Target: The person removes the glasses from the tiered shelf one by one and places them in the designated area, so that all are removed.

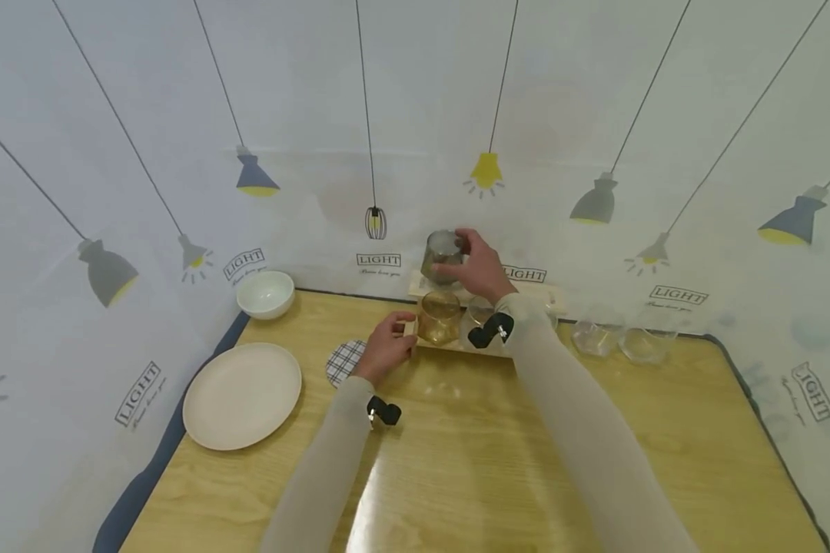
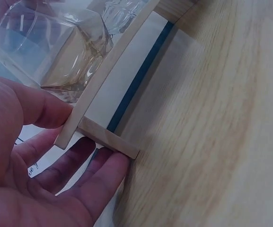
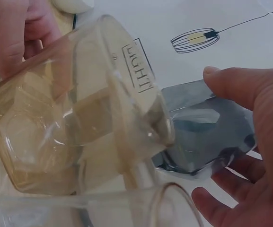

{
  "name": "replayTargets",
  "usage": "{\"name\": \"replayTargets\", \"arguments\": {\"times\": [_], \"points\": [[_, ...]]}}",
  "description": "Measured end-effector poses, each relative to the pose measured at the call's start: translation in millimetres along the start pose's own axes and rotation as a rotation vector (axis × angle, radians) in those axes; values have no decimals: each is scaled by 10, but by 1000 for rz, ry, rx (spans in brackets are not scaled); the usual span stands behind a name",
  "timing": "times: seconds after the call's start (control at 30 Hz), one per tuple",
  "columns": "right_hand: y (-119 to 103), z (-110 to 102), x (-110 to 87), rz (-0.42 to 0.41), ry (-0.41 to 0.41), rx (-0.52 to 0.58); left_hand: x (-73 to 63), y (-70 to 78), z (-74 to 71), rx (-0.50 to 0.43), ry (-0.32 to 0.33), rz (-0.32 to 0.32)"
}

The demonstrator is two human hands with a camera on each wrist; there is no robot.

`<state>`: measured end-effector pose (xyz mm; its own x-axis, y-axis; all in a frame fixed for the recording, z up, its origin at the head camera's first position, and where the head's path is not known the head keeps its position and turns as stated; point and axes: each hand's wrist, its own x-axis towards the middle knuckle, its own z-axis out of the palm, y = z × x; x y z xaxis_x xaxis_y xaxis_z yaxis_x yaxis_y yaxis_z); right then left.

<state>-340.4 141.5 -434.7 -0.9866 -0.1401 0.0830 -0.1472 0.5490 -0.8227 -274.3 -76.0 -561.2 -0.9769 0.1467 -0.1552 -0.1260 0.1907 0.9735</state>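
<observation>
My left hand (image 1: 387, 349) grips the left end of a small stepped wooden rack (image 1: 541, 296), with the thumb at the upper board and fingertips against the end piece (image 2: 110, 137). At the rack's back left, my right hand (image 1: 483, 265) holds a grey tinted glass (image 1: 439, 252) between thumb and fingers. An amber glass (image 1: 439, 321) stands on the lower front step, close to the left hand. Beside it is a clear glass (image 1: 479, 311), partly behind the right wrist. The right wrist view has the amber glass (image 3: 37, 137) in front of the grey one (image 3: 202, 132).
Two clear glasses stand right of the rack, one glass (image 1: 595, 336) beside another glass (image 1: 645, 346). To the left are a white bowl (image 1: 266, 296), a large pale plate (image 1: 242, 395) and a checked coaster (image 1: 342, 362) near the left hand. A printed wall covering (image 1: 422, 92) rises behind the table.
</observation>
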Motion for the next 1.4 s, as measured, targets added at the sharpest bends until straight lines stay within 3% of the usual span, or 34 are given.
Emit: {"name": "replayTargets", "arguments": {"times": [0.23, 0.6, 0.93, 1.4], "points": [[82, 22, -17, -2, 4, 45, -1, -20, 40, -50, -11, -28], [47, -72, -70, -43, 35, 78, -44, 27, -7, -47, -13, -34], [-4, -484, -306, -115, 142, 141, -28, 62, -47, -39, -23, -37], [35, -1117, -920, -173, 221, 138, -40, 55, -52, -40, -45, -31]]}}
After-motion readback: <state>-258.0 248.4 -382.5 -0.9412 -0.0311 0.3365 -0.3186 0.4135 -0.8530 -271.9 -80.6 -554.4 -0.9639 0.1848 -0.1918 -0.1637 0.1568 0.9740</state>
